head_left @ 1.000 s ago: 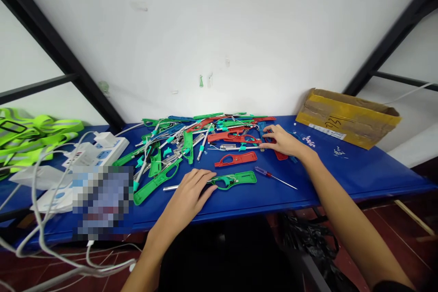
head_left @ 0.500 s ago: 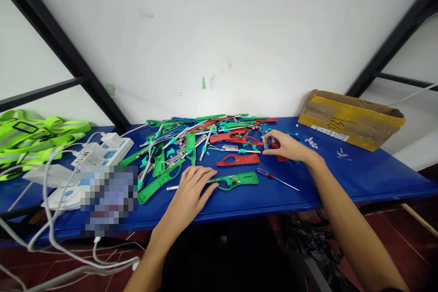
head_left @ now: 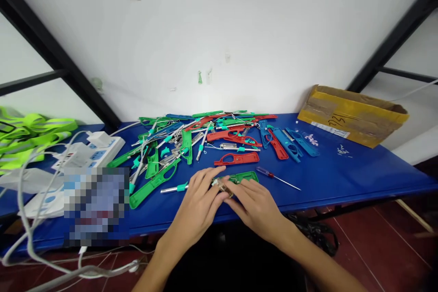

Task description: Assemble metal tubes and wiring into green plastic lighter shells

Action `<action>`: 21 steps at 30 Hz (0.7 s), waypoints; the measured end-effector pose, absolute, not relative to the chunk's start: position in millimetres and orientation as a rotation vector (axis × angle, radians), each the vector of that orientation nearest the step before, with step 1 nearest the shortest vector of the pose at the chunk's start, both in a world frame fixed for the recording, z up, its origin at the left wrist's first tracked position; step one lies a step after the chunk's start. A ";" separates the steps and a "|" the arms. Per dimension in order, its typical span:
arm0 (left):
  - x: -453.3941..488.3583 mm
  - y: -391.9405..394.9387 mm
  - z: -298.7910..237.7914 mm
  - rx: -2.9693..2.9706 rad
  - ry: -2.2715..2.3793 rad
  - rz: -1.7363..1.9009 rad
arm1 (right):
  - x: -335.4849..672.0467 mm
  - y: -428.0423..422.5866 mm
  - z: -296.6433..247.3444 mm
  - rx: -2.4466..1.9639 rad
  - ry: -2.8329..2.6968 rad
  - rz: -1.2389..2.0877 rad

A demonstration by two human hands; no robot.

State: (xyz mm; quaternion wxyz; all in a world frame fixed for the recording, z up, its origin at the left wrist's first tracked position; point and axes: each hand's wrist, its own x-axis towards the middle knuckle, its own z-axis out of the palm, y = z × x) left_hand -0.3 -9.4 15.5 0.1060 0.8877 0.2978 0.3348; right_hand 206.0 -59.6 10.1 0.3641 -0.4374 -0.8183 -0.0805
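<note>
Close to the table's front edge, my left hand [head_left: 197, 198] and my right hand [head_left: 257, 201] meet around a small clear fuel tank [head_left: 224, 188] with a pale end. Fingertips of both hands are closed on it, covering part of it. Beneath them lies a green lighter casing [head_left: 247, 176], partly hidden, and a metal lighter tube [head_left: 169, 189] sticks out to the left. A red casing half [head_left: 239, 159] rests just beyond. To the right of my hands is a screwdriver [head_left: 278, 179] with a clear purplish handle.
A heap of lighter parts [head_left: 186, 139] covers the back of the blue table [head_left: 328, 180]. Blue casings [head_left: 287, 143] and small white pieces [head_left: 310, 138] lie right, near a cardboard box [head_left: 352, 116]. Power strips [head_left: 102, 153], cables and a reflective vest [head_left: 41, 132] occupy the left.
My right hand has come from the right-hand casings to the front middle, bringing the clear fuel tank. My left hand has lifted from the green casing and closed on the tank too.
</note>
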 end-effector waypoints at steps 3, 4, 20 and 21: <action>-4.9 -8.0 17.6 2.517 0.829 0.979 | 216.1 -61.0 16.3 -1.115 -2.212 -0.234; -6.2 -7.4 18.0 2.487 0.808 0.990 | 226.0 -61.5 18.2 -1.120 -2.249 -0.229; -3.1 -2.3 14.1 2.407 0.893 1.139 | 513.0 -8.6 6.5 -2.294 -1.429 -0.275; -3.2 -2.1 13.4 2.416 0.891 1.137 | 515.2 -7.8 4.0 -2.301 -1.422 -0.261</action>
